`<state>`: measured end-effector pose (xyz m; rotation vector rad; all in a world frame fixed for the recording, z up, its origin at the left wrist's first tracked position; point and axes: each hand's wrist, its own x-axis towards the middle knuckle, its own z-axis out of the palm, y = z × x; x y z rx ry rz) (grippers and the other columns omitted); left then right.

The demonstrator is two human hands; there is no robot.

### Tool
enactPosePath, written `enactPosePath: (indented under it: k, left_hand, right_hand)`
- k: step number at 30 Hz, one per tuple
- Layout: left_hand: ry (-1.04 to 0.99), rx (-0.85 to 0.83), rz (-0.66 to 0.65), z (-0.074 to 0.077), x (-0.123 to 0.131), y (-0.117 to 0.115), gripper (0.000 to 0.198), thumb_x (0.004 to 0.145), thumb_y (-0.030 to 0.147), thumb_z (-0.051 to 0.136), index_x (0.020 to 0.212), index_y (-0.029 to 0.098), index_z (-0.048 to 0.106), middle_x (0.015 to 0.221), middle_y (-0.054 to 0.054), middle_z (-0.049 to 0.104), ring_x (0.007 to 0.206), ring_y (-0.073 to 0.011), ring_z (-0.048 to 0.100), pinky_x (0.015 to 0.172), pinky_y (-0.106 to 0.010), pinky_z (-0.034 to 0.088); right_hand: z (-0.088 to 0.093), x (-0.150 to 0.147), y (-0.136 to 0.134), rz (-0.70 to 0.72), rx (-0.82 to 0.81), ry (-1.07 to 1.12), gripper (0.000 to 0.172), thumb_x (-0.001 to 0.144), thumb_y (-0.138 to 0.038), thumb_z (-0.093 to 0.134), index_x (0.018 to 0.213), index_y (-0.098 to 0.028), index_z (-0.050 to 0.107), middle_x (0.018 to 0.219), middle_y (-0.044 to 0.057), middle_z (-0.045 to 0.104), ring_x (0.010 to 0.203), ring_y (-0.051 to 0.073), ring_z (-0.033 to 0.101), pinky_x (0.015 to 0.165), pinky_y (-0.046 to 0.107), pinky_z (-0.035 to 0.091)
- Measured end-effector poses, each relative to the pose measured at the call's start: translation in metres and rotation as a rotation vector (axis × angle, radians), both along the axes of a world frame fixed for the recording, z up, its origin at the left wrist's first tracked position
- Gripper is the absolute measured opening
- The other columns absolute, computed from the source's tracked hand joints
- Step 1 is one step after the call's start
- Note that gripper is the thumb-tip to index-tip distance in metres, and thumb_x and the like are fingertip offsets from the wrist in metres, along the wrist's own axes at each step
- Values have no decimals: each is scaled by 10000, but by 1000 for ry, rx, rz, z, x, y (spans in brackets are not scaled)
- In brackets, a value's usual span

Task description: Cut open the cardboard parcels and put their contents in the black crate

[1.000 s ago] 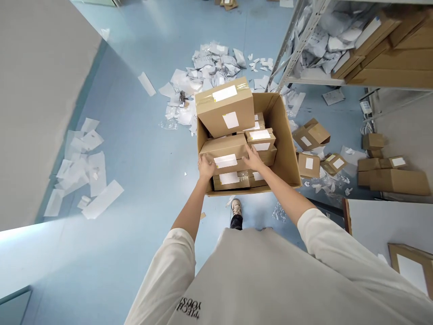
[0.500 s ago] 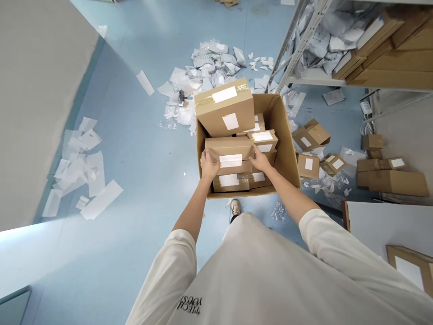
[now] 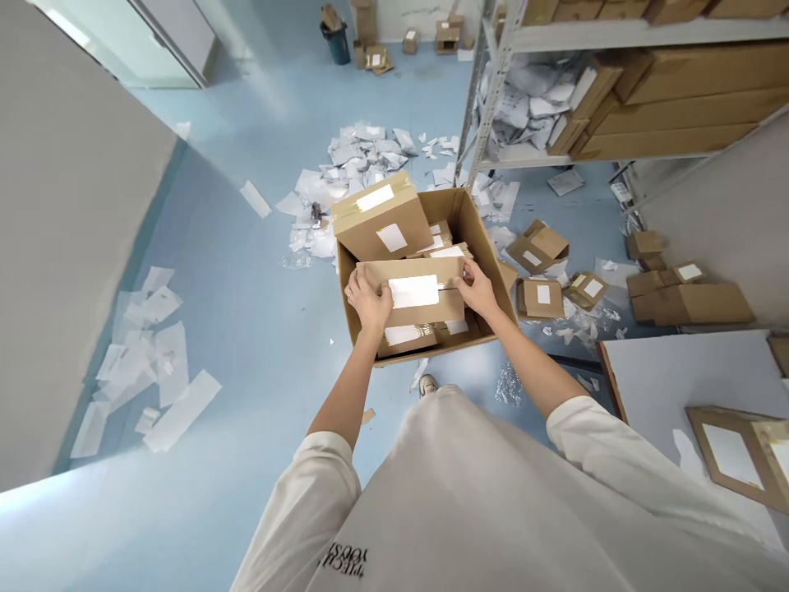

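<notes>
Between my two hands is a brown cardboard box (image 3: pixel 425 314) with a white label on its front. My left hand (image 3: pixel 368 302) grips its left end, thumb on the front near the label. At the right end my right hand (image 3: pixel 477 291) holds it with fingers over the top edge. The held box is over a large open carton (image 3: pixel 486 238) that contains several smaller labelled boxes. Behind it, a bigger taped box (image 3: pixel 391 226) leans tilted at the carton's back left. The held box hides part of the carton's contents.
White mailing bags (image 3: pixel 363 156) lie heaped on the floor behind the carton. Loose paper (image 3: pixel 148 345) is scattered at left. A metal shelf (image 3: pixel 518 156) with boxes and bags stands at back right. Small boxes (image 3: pixel 539 298) lie right, near a white table (image 3: pixel 653 378).
The held box has come up and tilted, its label facing me more directly. Both hands still grip its ends. My view has shifted, showing more of the far floor and shelf.
</notes>
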<state>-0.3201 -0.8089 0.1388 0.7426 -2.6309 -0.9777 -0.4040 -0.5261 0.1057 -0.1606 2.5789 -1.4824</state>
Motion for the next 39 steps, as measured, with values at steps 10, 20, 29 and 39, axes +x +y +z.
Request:
enactPosePath:
  k: [10, 20, 29, 39]
  left_hand:
    - [211, -20, -301, 56, -16, 146, 761, 1011, 260, 607, 1740, 223, 393, 1821, -163, 417, 1728, -391, 314, 1447, -600, 233]
    - [199, 33, -685, 58, 24, 355, 766, 956, 241, 649, 1695, 193, 456, 1763, -177, 500, 1690, -348, 416, 1431, -551, 309]
    - [3, 84, -982, 23, 31, 498, 760, 917, 210, 666, 1660, 209, 506, 1722, -180, 554, 1679, -378, 438, 1432, -597, 295]
    - [-189, 147, -1208, -13, -10, 600, 743, 904, 192, 706, 1631, 186, 556, 1889, -197, 306, 1736, -396, 376, 1418, -573, 377]
  right_hand:
    - [59, 55, 163, -293, -17, 229, 810, 1045, -531, 640, 1784, -279, 421, 1752, 138, 570, 1505, 375, 633, 1217, 566, 583]
    - [52, 174, 375, -586, 29, 186, 849, 947, -445, 689, 1750, -290, 465, 1719, 119, 599, 1465, 374, 639, 1235, 606, 559]
    - [30, 264, 495, -812, 79, 33, 857, 870, -378, 697, 1700, -255, 526, 1681, 144, 634, 1469, 406, 615, 1307, 663, 451]
    - [8, 270, 564, -1058, 96, -14, 790, 836, -346, 696, 1616, -254, 607, 1622, 142, 676, 1471, 394, 639, 1314, 654, 468]
